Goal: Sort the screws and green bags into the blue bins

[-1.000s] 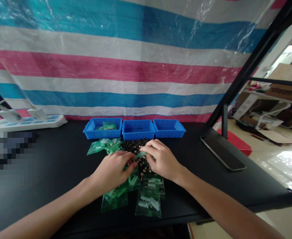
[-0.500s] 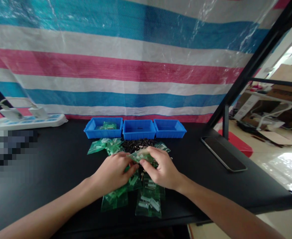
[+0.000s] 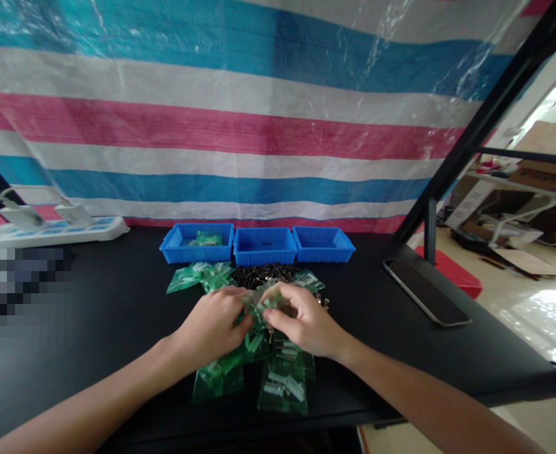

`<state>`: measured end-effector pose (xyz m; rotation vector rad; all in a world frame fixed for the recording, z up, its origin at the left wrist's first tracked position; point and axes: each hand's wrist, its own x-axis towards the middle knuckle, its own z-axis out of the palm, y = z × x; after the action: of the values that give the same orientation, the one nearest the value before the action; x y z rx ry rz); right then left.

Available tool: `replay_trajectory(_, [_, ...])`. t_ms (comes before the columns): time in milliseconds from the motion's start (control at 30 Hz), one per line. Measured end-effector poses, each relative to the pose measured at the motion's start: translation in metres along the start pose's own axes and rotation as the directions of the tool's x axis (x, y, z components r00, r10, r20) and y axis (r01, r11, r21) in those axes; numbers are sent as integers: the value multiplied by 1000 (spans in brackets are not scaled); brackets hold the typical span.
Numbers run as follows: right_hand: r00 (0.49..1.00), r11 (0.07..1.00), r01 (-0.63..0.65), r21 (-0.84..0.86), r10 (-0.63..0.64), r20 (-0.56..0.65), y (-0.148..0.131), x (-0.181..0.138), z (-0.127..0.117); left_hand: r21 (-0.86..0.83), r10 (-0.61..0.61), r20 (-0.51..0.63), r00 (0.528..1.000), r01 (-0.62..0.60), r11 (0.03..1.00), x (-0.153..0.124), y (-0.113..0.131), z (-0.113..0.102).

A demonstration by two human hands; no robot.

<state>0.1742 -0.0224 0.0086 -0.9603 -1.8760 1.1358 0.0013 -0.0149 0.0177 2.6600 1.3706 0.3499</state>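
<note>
Between my two hands is a small clear green plastic bag (image 3: 259, 301) with pale pieces inside. My left hand (image 3: 218, 318) is closed on the bag's left side. On its right side, my right hand (image 3: 303, 318) pinches it between thumb and fingers. Behind the hands lies a heap of dark screws (image 3: 263, 273). More green bags lie around: a cluster (image 3: 202, 275) at the back left, one (image 3: 308, 280) at the back right, and a bag of white plugs (image 3: 283, 389) near the front edge, beside another green bag (image 3: 218, 378).
Three blue bins stand in a row at the back: the left bin (image 3: 197, 255) holds a green bag, then come the middle bin (image 3: 265, 257) and right bin (image 3: 325, 255). A phone (image 3: 426, 293) lies at the right, a power strip (image 3: 55, 233) at the far left.
The bag has been turned and crumpled between my hands, and it sits slightly lower and further left. My right hand's fingers have shifted left a little.
</note>
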Motion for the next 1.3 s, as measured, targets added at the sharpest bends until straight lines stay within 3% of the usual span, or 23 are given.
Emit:
replay_trajectory(333, [1000, 995, -2, -102, 2, -1, 4, 1, -2, -41, -34, -9, 999, 34, 999, 2, 1, -2])
replay_trajectory(833, [998, 977, 57, -206, -57, 5, -3, 0, -3, -180, -126, -227, 966, 85, 980, 2, -9, -14])
replay_trajectory(1067, [995, 958, 75, -276, -88, -36, 0, 3, -5, -223, -110, -197, 974, 65, 973, -1, -3, -15])
replay_trajectory(1300, [984, 956, 86, -281, -125, -125, 2, 6, -9, -162, -87, -183, 979, 57, 985, -1, -4, -5])
